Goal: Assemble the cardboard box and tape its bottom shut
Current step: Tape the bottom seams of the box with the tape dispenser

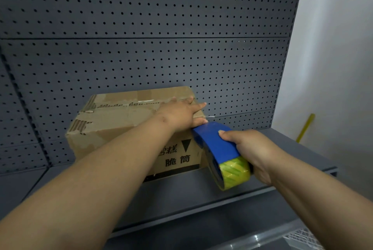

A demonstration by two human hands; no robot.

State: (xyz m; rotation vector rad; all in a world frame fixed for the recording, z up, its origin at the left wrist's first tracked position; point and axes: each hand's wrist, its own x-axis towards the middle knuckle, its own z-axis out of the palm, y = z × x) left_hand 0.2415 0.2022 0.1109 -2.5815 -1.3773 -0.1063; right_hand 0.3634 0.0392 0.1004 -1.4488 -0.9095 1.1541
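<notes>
A worn brown cardboard box [113, 126] stands on the grey shelf [181, 195], its flaps closed on top with torn patches along the seam. My left hand [181, 113] lies flat with spread fingers on the box's top right corner. My right hand [250, 148] grips a blue tape dispenser [216, 144] holding a yellow-green roll of tape [235, 172]. The dispenser's front end sits at the box's upper right edge, just below my left hand. A thin strip of clear tape [210, 116] shows at that corner.
A dark grey pegboard [161, 37] forms the back wall right behind the box. A white wall [333, 57] stands to the right with a yellow stick [305, 127] leaning on it. A clear plastic bin [282, 239] sits below the shelf's front edge.
</notes>
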